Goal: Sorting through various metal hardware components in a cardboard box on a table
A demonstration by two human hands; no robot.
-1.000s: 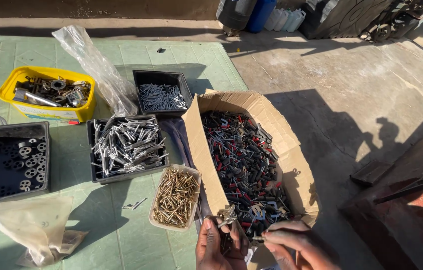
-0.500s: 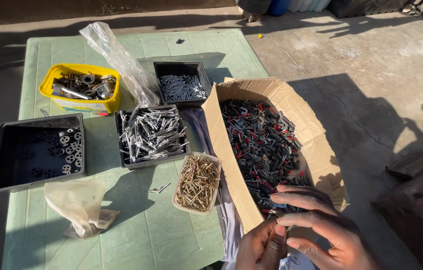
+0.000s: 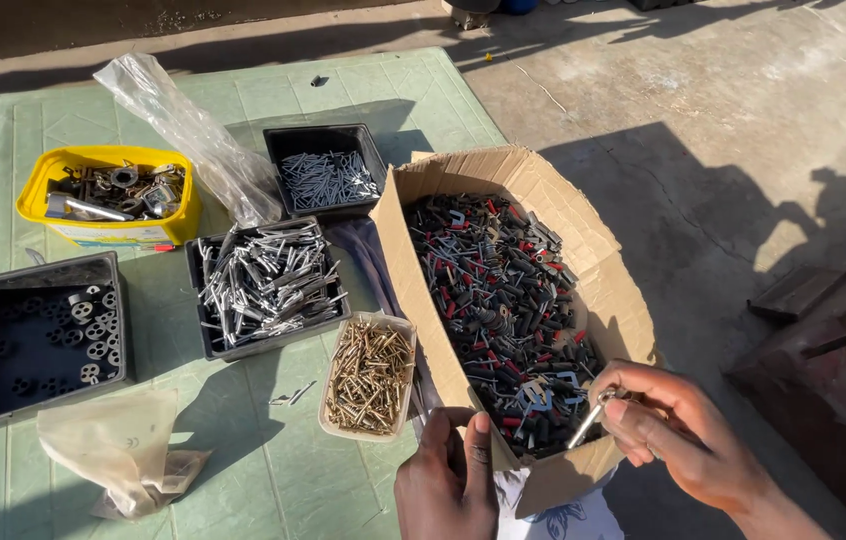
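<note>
A cardboard box (image 3: pixel 409 270) full of black, red and silver cable lugs (image 3: pixel 508 300) sits at the right edge of a green table (image 3: pixel 273 480). My right hand (image 3: pixel 678 430) hovers over the box's near corner and pinches one silver lug (image 3: pixel 591 418) between its fingertips. My left hand (image 3: pixel 450 480) is at the box's near left wall, thumb up against the cardboard, fingers curled; what it holds, if anything, I cannot tell.
On the table stand a small tray of brass screws (image 3: pixel 371 375), a black tray of silver metal pieces (image 3: pixel 265 282), a black tray of nails (image 3: pixel 326 178), a yellow tub (image 3: pixel 108 195), a black tray of washers (image 3: pixel 38 335) and two plastic bags (image 3: pixel 118 445). Concrete floor lies to the right.
The view has shifted up and right. My right hand has lifted out of the box with a silver lug in its fingertips. My left hand has moved to the box's near left wall.
</note>
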